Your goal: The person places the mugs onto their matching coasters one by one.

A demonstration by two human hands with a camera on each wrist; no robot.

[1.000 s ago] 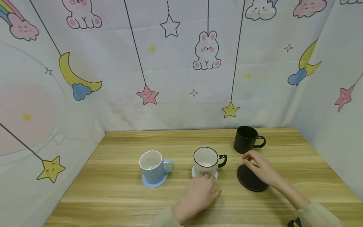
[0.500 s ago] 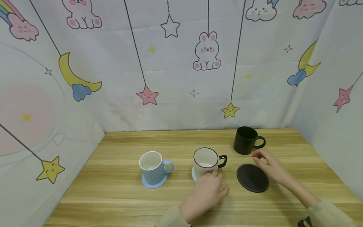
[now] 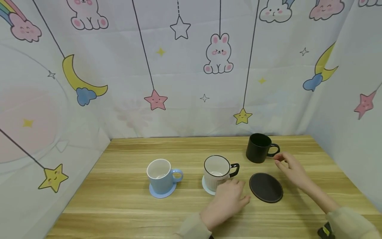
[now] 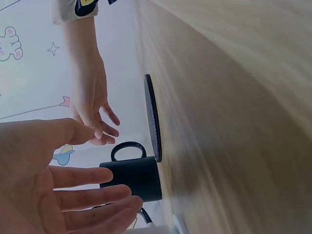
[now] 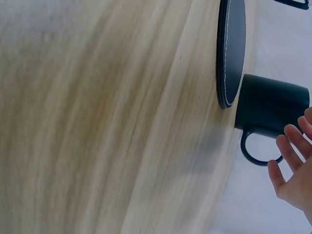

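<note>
A black mug (image 3: pixel 258 148) stands at the back right, its handle pointing right. My right hand (image 3: pixel 293 171) hovers right by that handle, fingers loosely bent and holding nothing. In front of the mug lies a round black coaster (image 3: pixel 266 188) with a stitched edge (image 5: pixel 225 53). My left hand (image 3: pixel 225 200) is above the table between the white mug and the black coaster; its fingers (image 4: pixel 92 197) are extended with nothing in them. The white ribbed mug (image 3: pixel 217 171), black-rimmed and black-handled, sits on a pale coaster (image 3: pixel 206 186), partly behind my left hand in the head view.
On the left a light blue mug (image 3: pixel 160 176) stands on a blue coaster (image 3: pixel 159 194). The wooden table (image 3: pixel 119 205) ends at a printed cloth backdrop (image 3: pixel 185 79), which also runs along both sides.
My left hand has moved right, from in front of the white mug toward the black coaster. My right hand has shifted right and slightly back, from over the black coaster to the black mug's handle.
</note>
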